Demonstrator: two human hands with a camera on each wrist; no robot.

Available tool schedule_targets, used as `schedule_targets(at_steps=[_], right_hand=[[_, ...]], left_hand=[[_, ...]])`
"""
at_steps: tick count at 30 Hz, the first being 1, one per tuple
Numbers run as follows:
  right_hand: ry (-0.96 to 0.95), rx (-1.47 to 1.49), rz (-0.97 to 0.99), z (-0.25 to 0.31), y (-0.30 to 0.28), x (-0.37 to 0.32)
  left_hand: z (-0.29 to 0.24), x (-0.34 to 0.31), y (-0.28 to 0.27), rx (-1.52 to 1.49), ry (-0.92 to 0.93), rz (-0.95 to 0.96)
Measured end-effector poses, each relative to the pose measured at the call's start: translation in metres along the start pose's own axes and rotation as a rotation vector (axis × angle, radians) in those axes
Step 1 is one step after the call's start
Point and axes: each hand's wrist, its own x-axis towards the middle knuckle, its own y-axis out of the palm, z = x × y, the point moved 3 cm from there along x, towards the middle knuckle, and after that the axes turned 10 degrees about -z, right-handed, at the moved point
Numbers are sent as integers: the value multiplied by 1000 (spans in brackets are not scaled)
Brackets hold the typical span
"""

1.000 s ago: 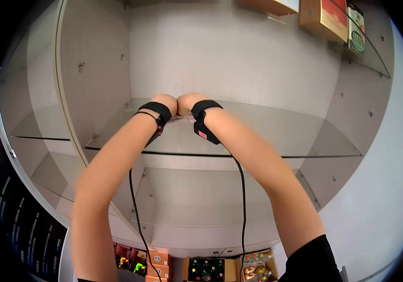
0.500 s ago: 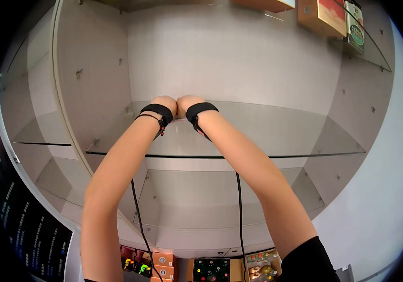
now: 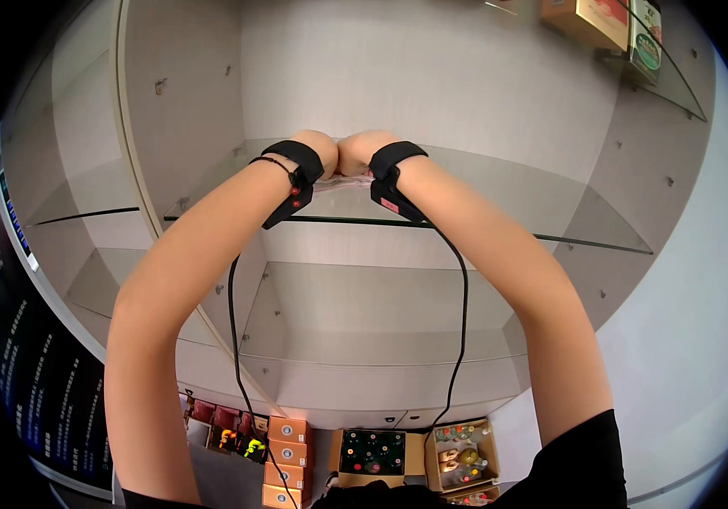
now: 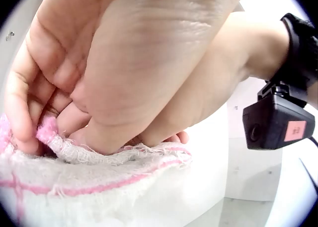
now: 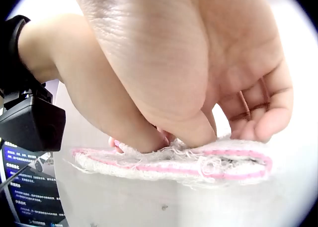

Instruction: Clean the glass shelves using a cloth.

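Observation:
A white cloth with pink stripes and frayed edges, folded in layers, shows in the left wrist view and the right wrist view. My left hand grips it, its fingers curled into the folds. Close beside it, my right hand pinches the same cloth between thumb and curled fingers. In the head view the left hand and right hand meet above the glass shelf, with a bit of cloth below them; the fingertips are hidden there.
A lower glass shelf lies beneath. Boxes stand on the upper right shelf. On the floor are orange boxes, a carton of dark bottles and another carton. Black cables hang from both wrists.
Both hands and the shelves sit higher in the head view, and more of the floor boxes shows. The hands remain together, and more cloth is visible beneath them than half a second ago.

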Motion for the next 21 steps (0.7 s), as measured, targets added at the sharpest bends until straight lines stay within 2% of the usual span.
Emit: schedule_targets(at_steps=[5, 13, 15, 17, 21], right_hand=[[69, 10, 88, -3, 2, 8], [27, -10, 13, -13, 8, 29], [18, -35, -10, -16, 10, 33], [63, 7, -12, -19, 11, 36], [38, 43, -36, -25, 20, 51]], left_hand=[[3, 9, 1, 20, -18, 67], [10, 35, 18, 3, -9, -1], [12, 44, 23, -65, -66, -22], [15, 55, 31, -58, -75, -23], [20, 71, 42, -117, -61, -44]])
